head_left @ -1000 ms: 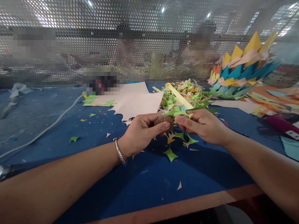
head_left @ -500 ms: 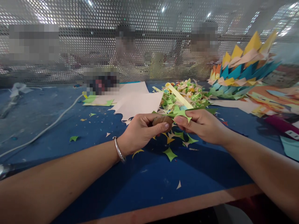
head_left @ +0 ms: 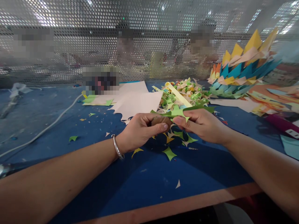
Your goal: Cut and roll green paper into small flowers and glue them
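Note:
My left hand (head_left: 142,129), with a silver bangle at the wrist, is closed on a brown rounded piece (head_left: 161,120) whose kind I cannot make out. Thumb and fingers of my right hand (head_left: 198,123) pinch a green sheet of paper (head_left: 178,112) with curved cut-outs along its edge. The paper meets the brown piece between the two hands, just above the table. Below them lie pointed paper scraps, among them a green scrap (head_left: 169,153) and a yellow scrap (head_left: 137,151).
Pale pink sheets (head_left: 140,101) lie behind my left hand. A heap of small curled paper pieces (head_left: 190,91) stands beyond my right. At the right are a folded-paper construction (head_left: 240,73) and a purple object (head_left: 281,124). A white cord (head_left: 56,119) crosses the left. Perforated mesh (head_left: 149,46) stands behind.
The green paper has tilted slightly and shows a little more to the left over the brown piece. Both hands keep their hold and have barely moved.

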The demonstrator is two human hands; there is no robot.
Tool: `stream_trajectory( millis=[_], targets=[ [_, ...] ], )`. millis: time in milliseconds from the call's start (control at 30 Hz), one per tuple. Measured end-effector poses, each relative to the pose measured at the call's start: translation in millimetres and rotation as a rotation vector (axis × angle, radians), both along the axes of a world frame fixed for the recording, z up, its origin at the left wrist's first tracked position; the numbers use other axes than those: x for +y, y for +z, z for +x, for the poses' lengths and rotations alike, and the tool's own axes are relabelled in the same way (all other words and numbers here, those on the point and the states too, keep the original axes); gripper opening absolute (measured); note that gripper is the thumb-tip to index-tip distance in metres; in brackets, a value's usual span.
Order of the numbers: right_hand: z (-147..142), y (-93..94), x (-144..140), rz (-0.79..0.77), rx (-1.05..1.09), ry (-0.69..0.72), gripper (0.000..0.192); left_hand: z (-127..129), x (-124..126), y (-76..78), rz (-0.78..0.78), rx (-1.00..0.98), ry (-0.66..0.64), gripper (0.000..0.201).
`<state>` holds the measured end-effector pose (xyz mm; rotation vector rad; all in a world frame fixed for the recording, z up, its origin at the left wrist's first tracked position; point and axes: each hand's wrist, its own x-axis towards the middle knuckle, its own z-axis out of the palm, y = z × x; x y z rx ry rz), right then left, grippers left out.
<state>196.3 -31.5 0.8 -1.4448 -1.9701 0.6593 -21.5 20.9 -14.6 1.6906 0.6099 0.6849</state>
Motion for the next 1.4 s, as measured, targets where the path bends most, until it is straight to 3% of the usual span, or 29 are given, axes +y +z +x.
stream_trajectory(
  millis=[800, 1400],
  targets=[
    [-1.0, -0.2, 0.6, -0.040, -0.011, 0.013, 0.064, -0.4, 1.0, 4.9, -0.030, 0.012, -0.124, 0.026],
    [-0.6, -2.0, 2.5, 0.008, -0.037, 0.033, 0.064, 1.7, 0.8, 8.1, -0.043, 0.005, -0.143, 0.035]
  ],
)
